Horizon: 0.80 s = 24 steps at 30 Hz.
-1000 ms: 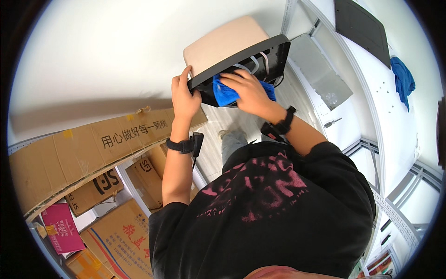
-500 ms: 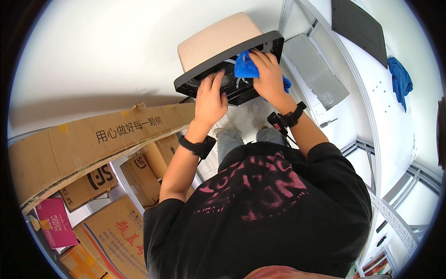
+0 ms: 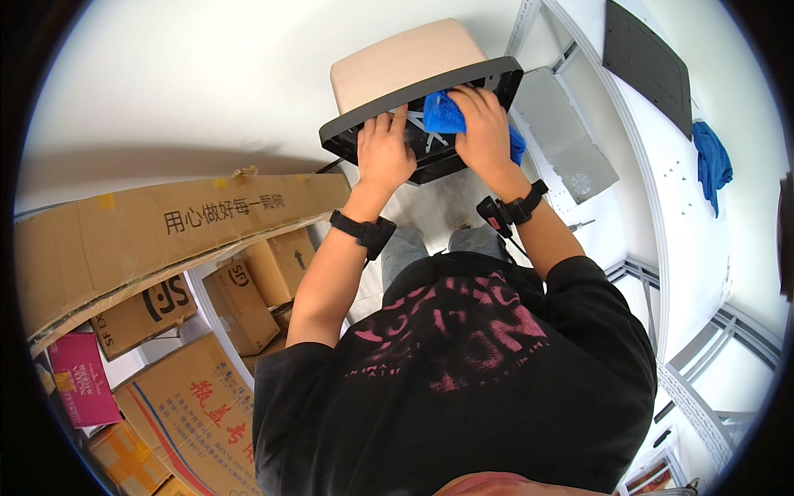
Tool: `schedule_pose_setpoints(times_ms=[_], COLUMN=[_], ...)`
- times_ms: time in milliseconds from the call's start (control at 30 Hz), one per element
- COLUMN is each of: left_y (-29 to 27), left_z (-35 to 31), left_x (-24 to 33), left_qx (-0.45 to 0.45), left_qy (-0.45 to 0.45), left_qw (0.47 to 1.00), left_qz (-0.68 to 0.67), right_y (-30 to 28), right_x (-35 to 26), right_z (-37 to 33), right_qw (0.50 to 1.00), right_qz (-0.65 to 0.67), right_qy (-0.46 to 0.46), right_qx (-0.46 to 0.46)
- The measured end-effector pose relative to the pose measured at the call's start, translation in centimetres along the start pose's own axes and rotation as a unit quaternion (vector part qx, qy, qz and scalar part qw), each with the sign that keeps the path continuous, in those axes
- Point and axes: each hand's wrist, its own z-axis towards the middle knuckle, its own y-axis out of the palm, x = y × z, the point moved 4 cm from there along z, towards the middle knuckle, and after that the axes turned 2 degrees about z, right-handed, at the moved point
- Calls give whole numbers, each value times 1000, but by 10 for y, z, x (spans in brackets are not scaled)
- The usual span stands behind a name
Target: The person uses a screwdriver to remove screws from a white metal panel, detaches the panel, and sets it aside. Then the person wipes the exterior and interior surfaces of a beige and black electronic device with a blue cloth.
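A boxy housing with a beige body (image 3: 405, 66) and a dark grey rim (image 3: 413, 85) is tilted so its black, open inside faces me. My left hand (image 3: 385, 153) grips it at the left part of the opening, fingers up against the rim and thumb lower down. My right hand (image 3: 484, 136) is closed on a blue cloth (image 3: 442, 114), pressing it into the right part of the opening. More of the cloth hangs out beside that hand. Pale strips show inside between the hands; the fingertips are partly hidden.
A long cardboard box (image 3: 182, 219) lies at the left, above shelves with several cartons (image 3: 240, 306) and a pink box (image 3: 83, 380). On the white surface at right are a dark panel (image 3: 649, 62), another blue cloth (image 3: 711, 161) and small screws. A grey panel (image 3: 571, 140) stands beyond my right hand.
The housing has shifted slightly right in view, and both hands with it. My left fingers reach higher against the rim. The blue cloth stays in my right hand.
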Motion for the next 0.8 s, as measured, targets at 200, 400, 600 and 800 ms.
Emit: schedule_pose_setpoints(times_ms=[200, 400, 600, 800], left_y=[5, 9, 8, 3], left_z=[1, -1, -4, -5], left_x=[2, -8, -12, -14], left_qx=[-13, 13, -2, 4], left_qy=[-40, -3, -4, 2], left_qw=[999, 998, 997, 996], left_qz=[-14, -64, -82, -86], right_y=[19, 42, 43, 24], right_x=[0, -27, -22, 11], right_z=[5, 19, 14, 19], right_qw=[996, 996, 995, 985], right_qz=[-93, -57, -76, -161], right_qy=[1, 20, -3, 30], right_qx=[2, -73, -65, -52])
